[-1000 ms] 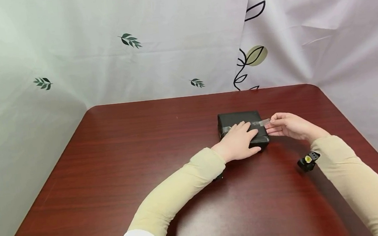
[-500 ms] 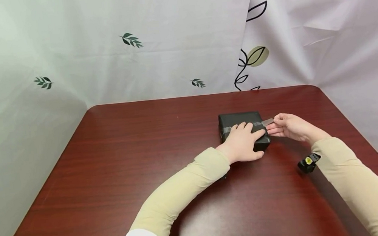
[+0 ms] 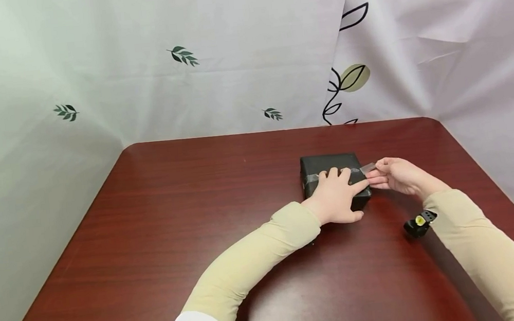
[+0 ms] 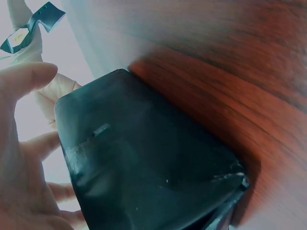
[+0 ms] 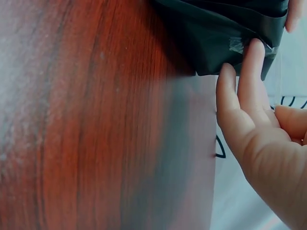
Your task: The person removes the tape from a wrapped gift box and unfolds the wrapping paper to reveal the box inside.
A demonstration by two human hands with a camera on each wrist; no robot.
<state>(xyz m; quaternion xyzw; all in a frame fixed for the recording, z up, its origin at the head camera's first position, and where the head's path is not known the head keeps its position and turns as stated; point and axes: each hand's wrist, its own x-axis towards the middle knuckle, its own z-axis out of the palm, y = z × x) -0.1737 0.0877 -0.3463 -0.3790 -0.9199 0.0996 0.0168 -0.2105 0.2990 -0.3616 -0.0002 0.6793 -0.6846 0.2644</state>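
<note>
A box wrapped in black paper or film (image 3: 327, 163) lies on the table, with clear tape across its top. My left hand (image 3: 337, 199) rests on the box's top and near edge, fingers spread. At the right edge, my right hand (image 3: 400, 175) pinches the loose end of a clear tape strip (image 3: 368, 169) between thumb and index finger. Its other fingers touch the box's end, where folded wrapping (image 5: 206, 33) shows in the right wrist view. In the left wrist view the box side (image 4: 139, 153) faces the camera, with the left fingers over its upper edge.
The dark red wooden table (image 3: 186, 198) surrounds the box. A pale curtain with leaf prints (image 3: 228, 54) hangs behind the far edge and along both sides. A black wrist camera (image 3: 416, 225) hangs from the right sleeve, above the table.
My left hand has slid a little to the right over the box, its index finger now near the right edge. The right hand keeps its pinch on the tape. The head view has shifted slightly.
</note>
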